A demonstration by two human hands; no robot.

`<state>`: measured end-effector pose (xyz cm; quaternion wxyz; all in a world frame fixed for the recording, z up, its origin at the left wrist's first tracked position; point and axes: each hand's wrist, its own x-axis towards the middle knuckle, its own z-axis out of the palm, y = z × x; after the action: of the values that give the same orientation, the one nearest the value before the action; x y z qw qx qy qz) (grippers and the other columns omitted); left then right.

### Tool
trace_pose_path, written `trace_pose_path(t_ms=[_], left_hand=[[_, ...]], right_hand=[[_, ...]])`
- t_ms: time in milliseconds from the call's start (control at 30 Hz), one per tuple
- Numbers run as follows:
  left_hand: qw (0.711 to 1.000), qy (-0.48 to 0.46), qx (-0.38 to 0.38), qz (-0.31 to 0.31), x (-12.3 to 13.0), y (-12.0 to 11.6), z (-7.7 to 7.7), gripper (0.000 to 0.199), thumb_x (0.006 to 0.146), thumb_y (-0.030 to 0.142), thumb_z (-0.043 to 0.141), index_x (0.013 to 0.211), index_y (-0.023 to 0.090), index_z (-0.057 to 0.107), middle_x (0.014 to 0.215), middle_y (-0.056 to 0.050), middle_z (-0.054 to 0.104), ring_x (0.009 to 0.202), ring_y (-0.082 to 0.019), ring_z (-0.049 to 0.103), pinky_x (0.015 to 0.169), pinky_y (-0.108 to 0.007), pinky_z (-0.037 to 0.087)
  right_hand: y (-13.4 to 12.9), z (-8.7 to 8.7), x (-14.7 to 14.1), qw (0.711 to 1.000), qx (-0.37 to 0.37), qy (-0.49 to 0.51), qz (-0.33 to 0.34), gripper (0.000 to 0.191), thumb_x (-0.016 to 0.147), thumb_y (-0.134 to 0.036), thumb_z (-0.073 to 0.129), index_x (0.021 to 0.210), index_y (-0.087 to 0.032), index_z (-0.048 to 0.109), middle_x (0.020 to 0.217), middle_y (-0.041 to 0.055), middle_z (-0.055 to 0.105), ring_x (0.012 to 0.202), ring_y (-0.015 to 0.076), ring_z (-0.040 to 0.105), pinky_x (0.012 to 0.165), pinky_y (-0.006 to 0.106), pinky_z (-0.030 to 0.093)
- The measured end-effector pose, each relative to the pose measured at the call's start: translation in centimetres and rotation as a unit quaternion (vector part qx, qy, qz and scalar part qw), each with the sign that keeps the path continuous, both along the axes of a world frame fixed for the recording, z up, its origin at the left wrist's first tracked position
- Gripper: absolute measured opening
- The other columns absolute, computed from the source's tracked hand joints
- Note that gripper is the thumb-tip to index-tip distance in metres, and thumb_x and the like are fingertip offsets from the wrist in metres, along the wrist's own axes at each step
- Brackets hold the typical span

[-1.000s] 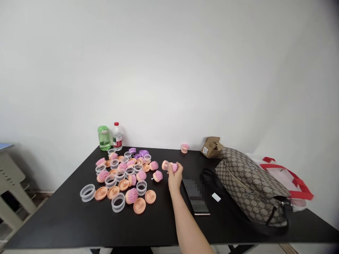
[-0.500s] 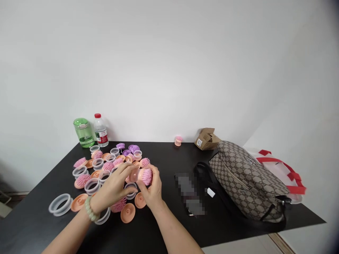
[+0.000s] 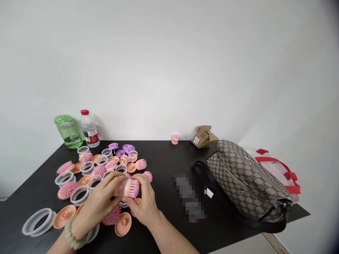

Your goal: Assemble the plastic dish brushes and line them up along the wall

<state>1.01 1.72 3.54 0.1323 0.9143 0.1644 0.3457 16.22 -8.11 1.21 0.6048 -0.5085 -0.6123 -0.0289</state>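
My left hand [image 3: 98, 201] and right hand [image 3: 143, 201] grasp a pink-bristled peach plastic brush head [image 3: 131, 188] above the black tabletop [image 3: 164, 169]. Its long axis lies sideways between them, a clear plastic ring [image 3: 120, 190] toward my left fingers, bristles nearer my right.

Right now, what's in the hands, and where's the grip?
Both hands hold one pink-bristled brush: the left hand at its clear ring, the right hand at the bristled head.

Pink brushes [image 3: 68, 189], peach discs [image 3: 123, 224], a brown circle-patterned handbag [image 3: 245, 180].
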Motion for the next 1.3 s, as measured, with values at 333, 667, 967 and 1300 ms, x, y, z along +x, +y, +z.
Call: trace_pose_path(t_ms=[333,667,967,1300], left_hand=[[0.998,-0.003,-0.049,-0.03,-1.0,-0.2,1.1,0.04,0.088,0.041,0.067,0.122,0.027,0.054,0.119,-0.007,0.066,0.11,-0.025,0.063,0.091,-0.034,0.054],[0.994,-0.03,-0.088,-0.058,-1.2,0.2,1.5,0.033,0.085,0.036,0.071,0.116,0.03,0.062,0.117,-0.004,0.067,0.108,-0.023,0.065,0.091,-0.031,0.053],[0.988,-0.013,-0.14,-0.063,-1.3,0.3,1.4,0.042,0.087,0.036,0.069,0.127,0.032,0.057,0.124,-0.005,0.065,0.113,-0.026,0.062,0.093,-0.035,0.052],[0.971,-0.015,-0.227,-0.078,-1.4,0.4,1.5,0.044,0.081,0.046,0.073,0.118,0.027,0.06,0.118,-0.008,0.065,0.103,-0.027,0.063,0.085,-0.036,0.054]], right_hand=[[-0.5,0.5,0.1,1.0,0.002,-0.002,0.003,0.048,0.094,-0.056,0.053,0.129,-0.025,0.046,0.111,0.0089,0.062,0.101,0.0242,0.063,0.086,0.04,0.056],[-0.2,-0.3,0.4,0.999,-0.023,0.018,0.035,0.059,0.091,-0.067,0.047,0.13,-0.023,0.045,0.112,0.0097,0.064,0.1,0.0236,0.065,0.088,0.038,0.055],[0.3,-0.7,0.5,0.998,-0.016,0.037,0.039,0.046,0.089,-0.057,0.06,0.122,-0.024,0.054,0.106,0.0062,0.067,0.094,0.0214,0.066,0.085,0.034,0.055],[0.7,-1.6,0.6,0.991,-0.033,0.108,0.065,0.055,0.076,-0.06,0.074,0.114,-0.023,0.059,0.101,0.0057,0.068,0.09,0.0224,0.067,0.082,0.035,0.054]])
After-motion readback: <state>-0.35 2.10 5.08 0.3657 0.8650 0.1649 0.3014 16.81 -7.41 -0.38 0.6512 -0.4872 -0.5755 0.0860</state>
